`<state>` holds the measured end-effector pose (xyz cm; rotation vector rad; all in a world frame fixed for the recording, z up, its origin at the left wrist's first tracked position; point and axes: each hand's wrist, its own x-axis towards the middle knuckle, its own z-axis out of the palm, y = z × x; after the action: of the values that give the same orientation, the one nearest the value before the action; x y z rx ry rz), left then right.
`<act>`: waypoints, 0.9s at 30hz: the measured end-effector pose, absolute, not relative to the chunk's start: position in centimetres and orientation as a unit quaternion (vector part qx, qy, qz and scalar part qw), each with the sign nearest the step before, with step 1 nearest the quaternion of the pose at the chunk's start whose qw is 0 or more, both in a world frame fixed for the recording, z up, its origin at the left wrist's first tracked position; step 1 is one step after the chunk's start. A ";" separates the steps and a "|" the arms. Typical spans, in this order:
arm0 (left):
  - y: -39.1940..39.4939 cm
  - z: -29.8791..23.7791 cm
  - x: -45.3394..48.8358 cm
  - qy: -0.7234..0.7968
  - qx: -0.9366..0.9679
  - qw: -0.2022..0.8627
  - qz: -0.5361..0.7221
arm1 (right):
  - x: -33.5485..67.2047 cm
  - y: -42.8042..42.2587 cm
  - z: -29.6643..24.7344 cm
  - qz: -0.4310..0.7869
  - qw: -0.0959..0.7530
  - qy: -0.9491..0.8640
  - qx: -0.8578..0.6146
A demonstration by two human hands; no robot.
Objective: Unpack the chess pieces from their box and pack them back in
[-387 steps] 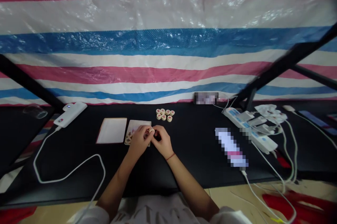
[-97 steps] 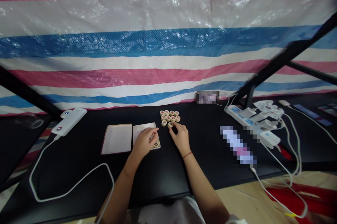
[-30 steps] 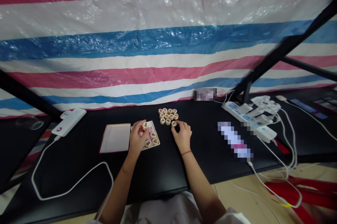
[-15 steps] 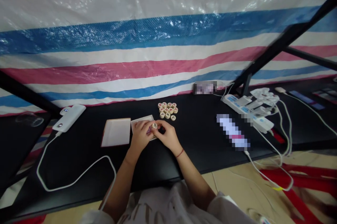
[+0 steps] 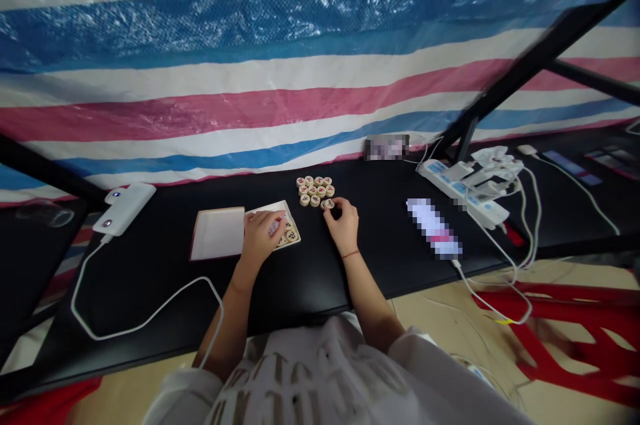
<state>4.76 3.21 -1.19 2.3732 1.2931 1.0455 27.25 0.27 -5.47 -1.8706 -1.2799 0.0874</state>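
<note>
Pieces [image 5: 314, 189], round wooden chess discs, are sitting in a tight cluster on the black table [image 5: 380, 258] just above mid-frame. More of them are lying in a small box [image 5: 295, 228] just left of that cluster.

Starting at the left of the frame, a white power bank [image 5: 124, 207] is lying near the table's far edge. Its cable [image 5: 145, 320] is looping down across the tabletop toward the bottom of the frame. Right of it, a shallow lid [image 5: 216, 233] is lying open side up, touching the box.

The left hand [image 5: 261, 233] is resting palm down over the box with its fingers curled onto the discs inside. I cannot tell whether it is gripping one.

The right hand [image 5: 343, 222] is reaching up to the near right corner of the cluster. Its thumb and forefinger are pinching a single piece [image 5: 328, 204] that is touching its neighbours.

Farther right, a white power strip [image 5: 463, 193] crowded with plugs is lying on the table, with cords trailing off the near edge. A red stool [image 5: 575, 335] is standing on the floor at lower right.

A striped tarp [image 5: 300, 45] is hanging across the whole top of the frame behind the table.
</note>
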 end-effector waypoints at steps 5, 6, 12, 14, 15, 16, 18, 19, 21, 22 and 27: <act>3.1 -1.3 4.7 0.452 0.807 0.137 0.354 | 26.8 0.3 -5.3 0.037 0.377 -0.534 -0.756; 3.1 -1.3 4.8 0.452 0.808 0.135 0.353 | 26.8 0.3 -5.3 0.036 0.367 -0.535 -0.760; 3.2 -1.1 4.6 0.445 0.826 0.104 0.331 | 27.0 0.8 -5.2 0.034 0.342 -0.546 -0.764; 3.3 -1.1 4.3 0.463 0.821 0.099 0.318 | 27.1 0.8 -4.9 0.033 0.348 -0.552 -0.757; 3.3 -1.1 4.1 0.476 0.817 0.099 0.312 | 27.1 0.7 -4.7 0.031 0.357 -0.552 -0.753; 3.3 -1.1 3.9 0.487 0.812 0.100 0.304 | 27.0 0.4 -4.4 0.028 0.369 -0.553 -0.747; 3.3 -1.3 3.6 0.503 0.809 0.104 0.288 | 26.5 -0.3 -3.7 0.032 0.398 -0.561 -0.725; 3.3 -1.4 3.6 0.505 0.810 0.108 0.278 | 26.1 -0.8 -3.3 0.047 0.408 -0.577 -0.706; 3.2 -1.5 3.8 0.504 0.817 0.114 0.255 | 25.0 -1.8 -2.6 0.106 0.404 -0.630 -0.655; 3.2 -1.6 4.1 0.504 0.822 0.114 0.242 | 24.3 -2.3 -2.4 0.139 0.387 -0.657 -0.632; 3.2 -1.5 5.7 0.492 0.850 0.099 0.160 | 21.6 -3.3 -2.5 0.170 0.291 -0.721 -0.605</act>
<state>5.75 3.20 -1.55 2.5145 1.4546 0.4744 21.57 -3.34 -2.45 -1.6130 -1.9229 0.4538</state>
